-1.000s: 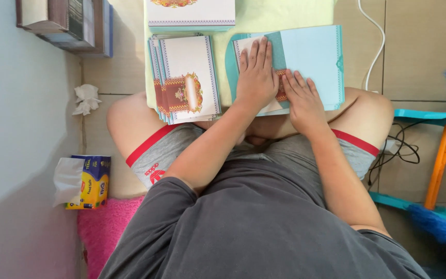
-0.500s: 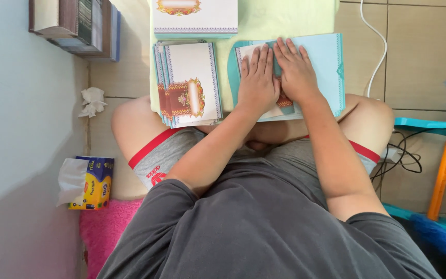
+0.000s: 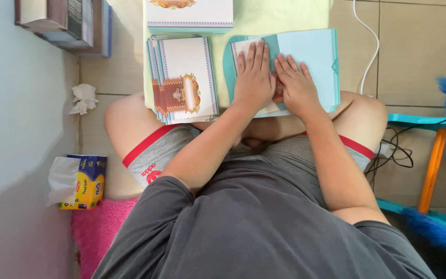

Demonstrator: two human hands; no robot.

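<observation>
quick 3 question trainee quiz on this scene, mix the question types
1. True or false: both hands lie flat on the blue card.
2. Which lies nearest the left hand? A) tissue box B) card stack C) white cable
3. Fill in: the crumpled tissue lies on the ____.

Key:
1. True: the left hand and right hand press side by side on it.
2. B: the card stack lies right beside that hand, while the tissue box and white cable are farther off.
3. Floor, by the wall.
</observation>
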